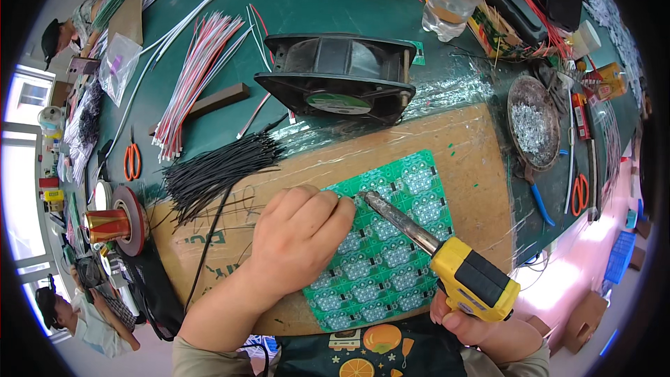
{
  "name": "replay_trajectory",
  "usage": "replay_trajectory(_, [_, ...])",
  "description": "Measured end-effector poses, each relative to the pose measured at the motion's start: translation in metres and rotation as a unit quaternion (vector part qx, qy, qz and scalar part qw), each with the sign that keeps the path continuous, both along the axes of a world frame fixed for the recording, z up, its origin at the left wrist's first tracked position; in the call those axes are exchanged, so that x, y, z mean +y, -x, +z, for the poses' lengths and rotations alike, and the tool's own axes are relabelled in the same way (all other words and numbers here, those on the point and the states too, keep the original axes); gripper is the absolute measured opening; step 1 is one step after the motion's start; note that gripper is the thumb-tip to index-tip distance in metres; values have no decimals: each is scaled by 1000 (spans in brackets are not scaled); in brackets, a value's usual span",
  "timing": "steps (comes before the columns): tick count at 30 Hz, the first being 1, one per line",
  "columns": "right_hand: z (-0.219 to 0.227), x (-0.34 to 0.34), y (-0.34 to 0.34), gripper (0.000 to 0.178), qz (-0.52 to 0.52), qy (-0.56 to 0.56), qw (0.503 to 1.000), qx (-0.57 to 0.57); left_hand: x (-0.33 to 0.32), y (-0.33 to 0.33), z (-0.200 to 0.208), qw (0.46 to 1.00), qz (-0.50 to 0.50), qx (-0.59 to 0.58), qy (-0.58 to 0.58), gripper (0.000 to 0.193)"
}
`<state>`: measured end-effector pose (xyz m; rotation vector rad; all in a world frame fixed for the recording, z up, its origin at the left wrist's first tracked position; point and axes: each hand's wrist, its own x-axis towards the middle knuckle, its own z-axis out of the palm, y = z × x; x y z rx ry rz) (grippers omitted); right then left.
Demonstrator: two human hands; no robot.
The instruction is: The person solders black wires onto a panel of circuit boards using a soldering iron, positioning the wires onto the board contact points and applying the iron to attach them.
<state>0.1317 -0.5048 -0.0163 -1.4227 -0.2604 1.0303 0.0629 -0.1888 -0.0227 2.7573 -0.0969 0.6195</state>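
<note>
Circuit board panel, green with repeated pale clusters of pads, lies tilted on a sheet of brown cardboard, a little toward 5 o'clock from the middle of the view. All other directions are taken from this panel. At 9 o'clock the left hand reaches over its edge, fingers curled and pressed together; whether they pinch anything I cannot tell, since the fingertips are hidden. At 4 to 5 o'clock the right hand, partly hidden, is wrapped round the grip of a yellow-and-black soldering tool. Its metal barrel slants toward 11 o'clock across the panel, the end just beside the left fingers; contact with the board cannot be made out.

Toward 10 o'clock lies a bundle of black wires, partly over the cardboard, with red and white wires farther out beside a dark bar. Near 12 o'clock stands a black fan, and well beyond it, toward 1, a clear bottle. A round pan of silvery bits sits at 2 o'clock. Orange-handled scissors lie between 2 and 3; another orange-handled pair lies between 9 and 10. At 6 o'clock is a dark, fruit-printed apron.
</note>
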Motion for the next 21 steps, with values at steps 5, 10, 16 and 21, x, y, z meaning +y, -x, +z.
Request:
replay_trajectory(5, [1,-2,0,34,10,24,1000,0,-3,-1,2,1000,2,-1,0,36])
replay_trajectory(10, [0,-3,-1,34,26,45,999,-7,-4,-1,3,1000,0,1,-8,37])
replay_trajectory(16, [0,-2,-2,31,28,62,998,-5,-2,1,-2,1000,-5,-5,-29,37])
replay_trajectory(21, [0,-1,-3,29,32,65,997,-13,-3,1,0,999,-3,0,-34,38])
